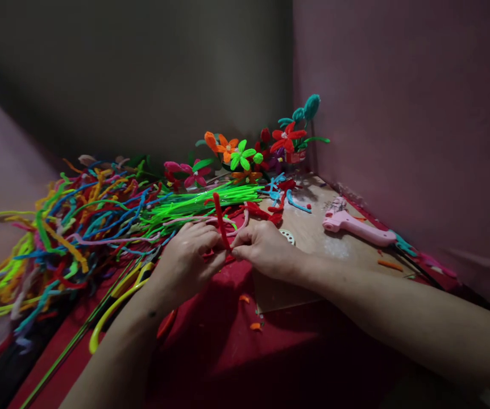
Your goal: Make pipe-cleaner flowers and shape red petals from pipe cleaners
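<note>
A red pipe cleaner [219,218] stands up between my two hands, its lower end pinched at the fingertips. My left hand [196,250] is closed on it from the left, with fingers curled. From the right, my right hand [266,247] pinches the same piece near its base, thumb and forefinger together. Part of the red piece is hidden behind the fingers. Just beyond the hands lie more red pipe cleaner pieces [262,212] and a pink pipe cleaner [241,226].
A tangled heap of coloured pipe cleaners [95,210] fills the left. Behind are green stems [219,196] and finished flowers [241,154]. A pink glue gun [358,226] lies on a brown board [313,272]. Yellow-handled pliers [121,304] lie by my left forearm, over the red surface [211,352].
</note>
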{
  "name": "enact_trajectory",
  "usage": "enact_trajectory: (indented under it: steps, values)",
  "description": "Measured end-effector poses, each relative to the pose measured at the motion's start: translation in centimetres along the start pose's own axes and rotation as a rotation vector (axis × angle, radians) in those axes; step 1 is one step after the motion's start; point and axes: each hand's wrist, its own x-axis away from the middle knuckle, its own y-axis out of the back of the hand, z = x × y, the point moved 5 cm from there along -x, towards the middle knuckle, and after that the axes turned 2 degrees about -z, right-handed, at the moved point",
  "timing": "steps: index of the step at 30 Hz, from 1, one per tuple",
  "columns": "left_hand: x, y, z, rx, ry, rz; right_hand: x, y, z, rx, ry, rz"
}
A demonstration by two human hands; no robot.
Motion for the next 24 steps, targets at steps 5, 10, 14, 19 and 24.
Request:
enact_trajectory:
  steps: [5,10,14,19,24]
  values:
    - [0.6,-1.9,2.4,0.595,0.558,-0.053,1.5,0.5,2.3,0.556,0.448,-0.274]
    - [1.3,-5.2,3.0,1.368,0.927,0.084,2.8,0.1,3.7,0.800,0.822,-0.356]
    - [1.5,-5.4,2.6,1.522,0.957,0.120,2.6,0.2,3.3,0.743,0.822,-0.333]
    - [1.1,-2.2,2.6,1.035,0.709,-0.027,1.1,1.9,2.0,0.226,0.456,-0.356]
    - [0.6,1.4,1.0,0.458,0.289,-0.274,0.2,1.9,0.8,-0.324,0.025,-0.157]
